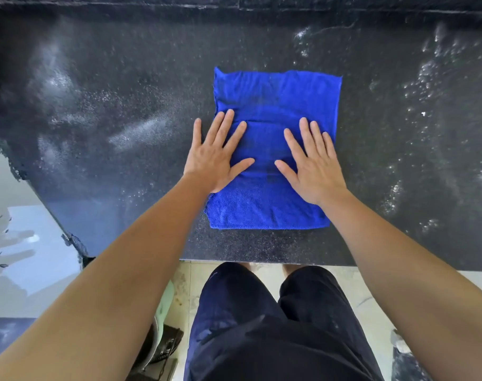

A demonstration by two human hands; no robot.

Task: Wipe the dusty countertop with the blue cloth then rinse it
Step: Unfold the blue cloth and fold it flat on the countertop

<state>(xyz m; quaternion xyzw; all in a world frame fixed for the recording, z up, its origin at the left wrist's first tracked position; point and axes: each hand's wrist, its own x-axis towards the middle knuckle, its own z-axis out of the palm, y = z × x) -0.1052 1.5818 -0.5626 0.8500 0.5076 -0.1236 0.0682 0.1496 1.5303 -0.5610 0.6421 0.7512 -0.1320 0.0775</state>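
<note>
A blue cloth [275, 97] lies spread flat in the middle of a dark speckled countertop [124, 86]. Pale dust smears the stone to the left of the cloth, and white specks are scattered to its right. My left hand [216, 158] presses flat on the cloth's left side, fingers straight and spread, its outer fingers over the cloth's edge. My right hand [312, 160] lies flat on the cloth's right side in the same way. Both palms cover the cloth's middle band.
The countertop's front edge [261, 261] runs just before my legs, and its left end is broken and ragged [11, 163]. Pale floor tiles lie beyond it on the left. A green and dark object [162, 325] stands on the floor by my left leg.
</note>
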